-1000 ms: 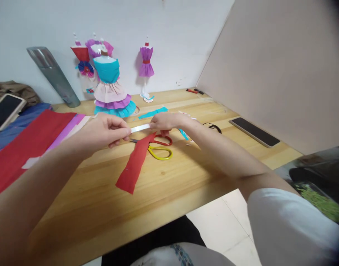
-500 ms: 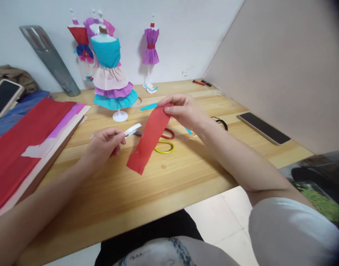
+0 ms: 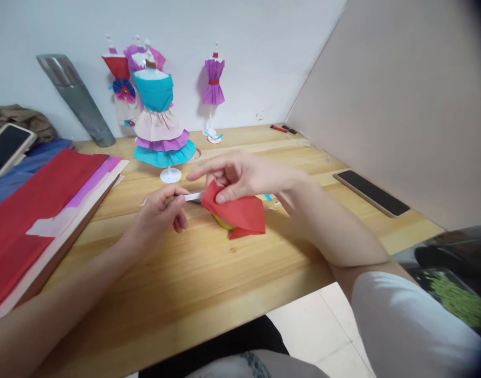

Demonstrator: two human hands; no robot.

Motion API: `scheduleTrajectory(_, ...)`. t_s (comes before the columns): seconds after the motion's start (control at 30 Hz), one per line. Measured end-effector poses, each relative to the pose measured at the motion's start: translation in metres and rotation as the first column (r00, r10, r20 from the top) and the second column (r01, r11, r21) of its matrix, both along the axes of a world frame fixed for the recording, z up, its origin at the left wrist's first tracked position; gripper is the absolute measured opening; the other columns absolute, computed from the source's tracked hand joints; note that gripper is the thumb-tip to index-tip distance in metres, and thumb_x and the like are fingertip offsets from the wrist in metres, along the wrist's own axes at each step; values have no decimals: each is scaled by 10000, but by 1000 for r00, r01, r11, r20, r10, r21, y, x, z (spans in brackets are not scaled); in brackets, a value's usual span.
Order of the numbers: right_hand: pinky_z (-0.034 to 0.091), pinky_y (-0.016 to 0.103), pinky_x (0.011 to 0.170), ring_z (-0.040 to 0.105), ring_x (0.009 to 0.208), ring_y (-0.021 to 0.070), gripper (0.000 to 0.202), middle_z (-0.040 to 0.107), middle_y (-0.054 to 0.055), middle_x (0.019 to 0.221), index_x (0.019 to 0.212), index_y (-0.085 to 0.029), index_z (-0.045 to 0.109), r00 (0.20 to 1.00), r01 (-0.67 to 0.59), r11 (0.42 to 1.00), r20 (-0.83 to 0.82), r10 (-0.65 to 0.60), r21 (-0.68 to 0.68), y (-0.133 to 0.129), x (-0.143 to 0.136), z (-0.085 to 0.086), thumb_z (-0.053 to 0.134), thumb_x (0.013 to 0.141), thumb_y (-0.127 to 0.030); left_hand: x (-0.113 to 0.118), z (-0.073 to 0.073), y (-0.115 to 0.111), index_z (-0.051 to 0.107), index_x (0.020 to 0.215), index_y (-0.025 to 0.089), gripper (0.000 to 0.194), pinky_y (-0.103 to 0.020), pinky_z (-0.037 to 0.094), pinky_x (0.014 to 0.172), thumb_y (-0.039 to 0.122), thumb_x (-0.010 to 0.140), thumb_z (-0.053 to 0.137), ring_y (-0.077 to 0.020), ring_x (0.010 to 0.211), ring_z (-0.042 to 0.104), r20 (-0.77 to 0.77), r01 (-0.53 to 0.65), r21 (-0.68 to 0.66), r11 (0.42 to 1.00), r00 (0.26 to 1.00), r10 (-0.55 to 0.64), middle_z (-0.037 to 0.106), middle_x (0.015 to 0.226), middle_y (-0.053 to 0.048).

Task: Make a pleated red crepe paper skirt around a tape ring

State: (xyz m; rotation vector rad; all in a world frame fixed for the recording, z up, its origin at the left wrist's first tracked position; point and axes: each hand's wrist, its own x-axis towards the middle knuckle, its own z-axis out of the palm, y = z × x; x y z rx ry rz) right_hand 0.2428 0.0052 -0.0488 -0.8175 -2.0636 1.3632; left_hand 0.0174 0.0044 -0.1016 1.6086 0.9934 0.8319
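Between thumb and fingers, my left hand point(image 3: 163, 210) pinches one end of a narrow white strip point(image 3: 193, 197). The strip's other end reaches the edge of a red paper piece point(image 3: 242, 212). My right hand point(image 3: 238, 176) grips that red paper near its left end, thumb in front, with the index finger stretched out to the left. The paper hangs toward the right over scissors; part of a yellow handle point(image 3: 223, 222) shows below it, and the rest is mostly hidden.
Small mannequins in paper dresses point(image 3: 156, 105) stand at the back beside a leaning grey bottle point(image 3: 77, 100). Stacked coloured paper point(image 3: 31, 210) and a phone point(image 3: 8, 147) lie left; another phone point(image 3: 372, 193) lies right. Blue scraps point(image 3: 268, 198) are behind the red paper.
My right hand has moved down and left, bringing the red paper's held end to the white strip. The paper's loose end has swung right. The view has shifted slightly.
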Motion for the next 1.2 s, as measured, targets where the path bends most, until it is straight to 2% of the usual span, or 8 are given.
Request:
scheduleTrajectory(0.07, 493, 172, 635, 607, 757, 83, 503, 662, -36, 876, 1277, -238, 638, 991, 27, 995, 128, -38, 92, -5, 1, -2, 712, 788, -145, -2, 2, -1, 576, 840, 200, 142, -201, 431, 395, 342, 827, 575, -126, 374, 543, -7, 2, -1, 1000, 1000, -2, 594, 445, 42)
scheduleTrajectory(0.17, 479, 160, 617, 583, 714, 70, 528, 638, -54, 839, 1278, -247, 628, 978, 63, 988, 187, -89, 143, -11, 5, 4, 728, 774, -126, -4, 6, -2, 582, 829, 192, 145, -185, 404, 386, 336, 819, 578, -111, 375, 523, -11, -4, 35, 999, 1000, 5, 568, 441, 49)
scheduleTrajectory(0.43, 482, 187, 584, 597, 690, 95, 369, 635, -22, 778, 1114, -195, 622, 991, 107, 993, 88, -103, -41, -16, 15, 27, 675, 761, -105, -8, 7, -4, 598, 809, 196, 109, -189, 402, 414, 305, 800, 592, -99, 408, 512, -18, -21, 51, 998, 1000, 22, 557, 471, 46)
scheduleTrajectory(0.6, 403, 193, 514, 525, 609, 86, 279, 582, -33, 699, 994, -204, 681, 988, 151, 988, 33, -150, -31, -19, 9, 28, 688, 721, -144, -7, 6, -6, 597, 788, 185, 149, -178, 384, 392, 331, 807, 617, -85, 401, 507, 53, 6, -12, 1000, 999, -6, 546, 495, 50)
scheduleTrajectory(0.8, 353, 224, 484, 485, 551, 92, 121, 558, -23, 639, 914, -217, 728, 951, 300, 954, 84, -299, 2, -17, 7, 23, 692, 800, -236, -7, 4, -6, 607, 775, 165, 166, -166, 375, 364, 325, 794, 649, -53, 403, 509, 105, 30, -63, 998, 994, -23, 621, 666, 27)
scheduleTrajectory(0.93, 396, 217, 530, 509, 588, 83, 197, 569, -31, 679, 983, -183, 702, 973, 229, 973, 8, -229, -10, -13, 5, 14, 661, 793, -152, -8, 5, -8, 609, 768, 169, 177, -163, 387, 376, 333, 818, 653, -72, 406, 517, 137, 98, -141, 985, 987, -79, 568, 548, 41)
scheduleTrajectory(1.03, 426, 211, 552, 542, 610, 84, 302, 607, -30, 707, 1067, -161, 667, 989, 146, 989, -7, -146, -30, -12, 4, 10, 677, 767, -125, -8, 6, -10, 642, 806, 164, 179, -185, 447, 405, 341, 806, 672, -79, 444, 559, 222, 122, -197, 973, 972, -77, 642, 679, 8)
scheduleTrajectory(1.2, 470, 222, 595, 586, 665, 101, 318, 615, -17, 747, 1082, -154, 644, 987, 163, 986, -18, -163, 38, -19, -2, 10, 690, 767, -151, -7, 9, -11, 673, 864, 161, 179, -209, 501, 440, 298, 759, 716, -102, 464, 598, 238, 93, -183, 979, 970, -48, 636, 654, 15)
